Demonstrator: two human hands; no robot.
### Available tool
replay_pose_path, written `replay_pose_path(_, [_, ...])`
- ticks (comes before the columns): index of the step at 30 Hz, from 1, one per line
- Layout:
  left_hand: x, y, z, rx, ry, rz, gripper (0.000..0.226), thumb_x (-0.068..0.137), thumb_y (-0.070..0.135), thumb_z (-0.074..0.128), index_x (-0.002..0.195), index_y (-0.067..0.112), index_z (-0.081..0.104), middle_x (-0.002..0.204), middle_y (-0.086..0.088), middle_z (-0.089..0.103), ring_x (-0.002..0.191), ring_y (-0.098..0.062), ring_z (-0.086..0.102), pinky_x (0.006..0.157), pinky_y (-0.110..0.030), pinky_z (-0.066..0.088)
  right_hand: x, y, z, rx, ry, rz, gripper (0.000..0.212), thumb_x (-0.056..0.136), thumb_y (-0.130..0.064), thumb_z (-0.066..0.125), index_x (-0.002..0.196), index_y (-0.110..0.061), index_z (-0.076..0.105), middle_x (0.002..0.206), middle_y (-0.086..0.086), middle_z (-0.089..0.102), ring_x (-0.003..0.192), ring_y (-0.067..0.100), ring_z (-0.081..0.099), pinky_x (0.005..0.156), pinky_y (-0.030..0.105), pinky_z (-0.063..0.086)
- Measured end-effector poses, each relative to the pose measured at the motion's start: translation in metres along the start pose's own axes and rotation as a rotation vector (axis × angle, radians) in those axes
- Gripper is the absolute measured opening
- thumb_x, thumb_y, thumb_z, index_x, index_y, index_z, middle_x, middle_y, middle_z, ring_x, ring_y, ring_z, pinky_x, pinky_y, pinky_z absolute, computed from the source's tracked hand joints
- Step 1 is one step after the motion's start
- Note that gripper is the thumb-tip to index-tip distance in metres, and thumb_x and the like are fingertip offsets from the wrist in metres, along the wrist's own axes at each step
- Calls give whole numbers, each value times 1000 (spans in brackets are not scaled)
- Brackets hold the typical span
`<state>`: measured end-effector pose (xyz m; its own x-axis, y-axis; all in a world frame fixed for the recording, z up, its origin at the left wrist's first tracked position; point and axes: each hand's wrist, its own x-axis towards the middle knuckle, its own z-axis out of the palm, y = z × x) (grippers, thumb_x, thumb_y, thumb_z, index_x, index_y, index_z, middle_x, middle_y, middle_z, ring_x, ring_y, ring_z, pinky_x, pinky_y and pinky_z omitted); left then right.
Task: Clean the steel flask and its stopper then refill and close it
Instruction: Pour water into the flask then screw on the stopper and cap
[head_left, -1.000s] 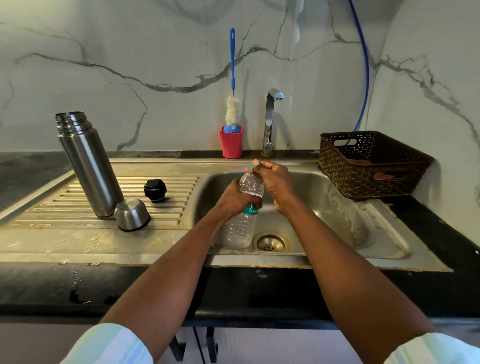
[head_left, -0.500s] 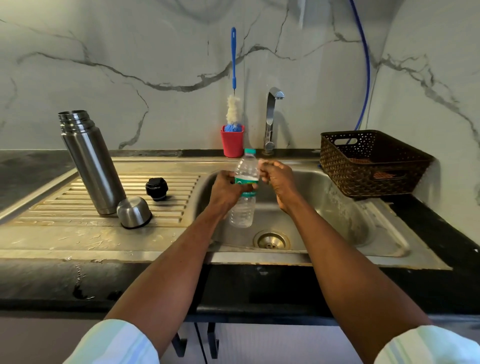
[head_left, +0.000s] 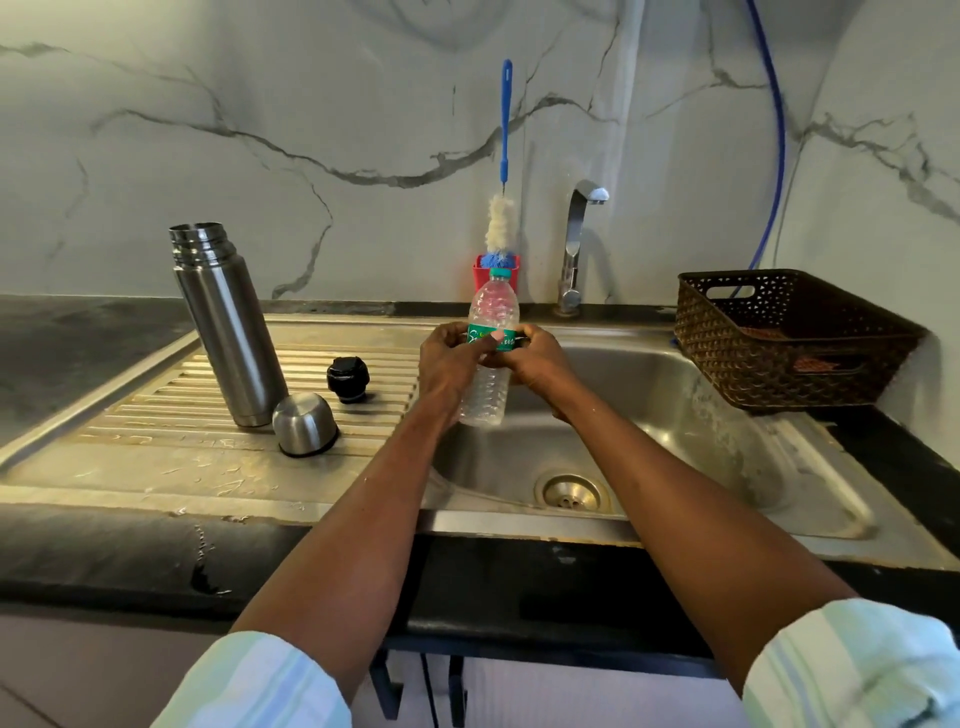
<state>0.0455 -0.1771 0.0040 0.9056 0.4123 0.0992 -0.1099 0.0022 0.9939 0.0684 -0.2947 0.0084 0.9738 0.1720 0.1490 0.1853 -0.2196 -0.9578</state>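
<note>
Holding: I have both hands on a clear plastic bottle (head_left: 488, 353) at centre frame, upright over the sink basin (head_left: 649, 415).
Left hand (head_left: 451, 364): fingers curled round the bottle's left side at the label, thumb across the front.
Right hand (head_left: 537, 361): fingers wrapped round the right side at the same height; the two hands are close together, clamped on the bottle.
Bottle: teal cap on top, ribbed lower body, looks nearly empty.
Label: a green band with pale script; my thumb covers part of it and I cannot read the word.
Steel flask (head_left: 226, 327): stands open-mouthed and upright on the ribbed drainboard (head_left: 156, 415), left of centre; no writing visible.
Steel cup lid (head_left: 304, 423): mouth down, just beside the flask's base.
Black stopper (head_left: 348, 379): on the drainboard, near the cup lid, apart from it.
Bottle brush (head_left: 503, 171): blue handle, standing in a red holder (head_left: 480, 275) behind the bottle.
Tap (head_left: 576, 244): upper centre, no water running.
Brown basket (head_left: 789, 338): on the dark tabletop (head_left: 909, 467), right of frame.
</note>
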Motion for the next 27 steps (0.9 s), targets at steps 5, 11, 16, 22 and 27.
replay_pose_path(5, [26, 21, -23, 149, 236, 177, 23, 87, 25, 71, 106, 14, 63, 100, -4, 66, 94, -22, 62, 87, -40, 54, 44, -8, 26, 42, 132, -52, 63, 72, -18, 85, 127, -11, 55, 119, 5, 66, 101, 19, 63, 87, 30, 50])
replay_pose_path(11, [49, 3, -42, 333, 387, 265, 14, 91, 4, 57, 97, 10, 67, 90, 1, 64, 84, -16, 59, 75, -27, 45, 116, -21, 69, -81, 221, -247, 57, 77, -17, 81, 127, -11, 55, 122, 6, 66, 110, 21, 61, 87, 23, 46])
replay_pose_path(16, [65, -11, -38, 394, 359, 262, 16, 91, 4, 55, 99, 11, 67, 93, -3, 68, 86, -20, 62, 79, -33, 51, 180, -24, 90, -141, 270, -262, 59, 85, -19, 74, 133, -5, 45, 128, 12, 60, 115, 25, 59, 89, 25, 47])
replay_pose_path(22, [69, -18, -36, 413, 373, 257, 15, 92, 6, 56, 100, 11, 67, 88, 1, 63, 81, -15, 57, 73, -24, 41, 224, -8, 103, -163, 304, -232, 53, 88, -14, 70, 134, -5, 45, 130, 13, 60, 118, 29, 58, 97, 35, 48])
replay_pose_path(27, [69, -20, -33, 432, 357, 273, 13, 93, 6, 57, 101, 10, 67, 89, 0, 63, 82, -15, 59, 74, -25, 43, 232, -1, 107, -160, 296, -201, 52, 92, -14, 66, 136, -4, 42, 133, 15, 58, 121, 29, 56, 97, 33, 46])
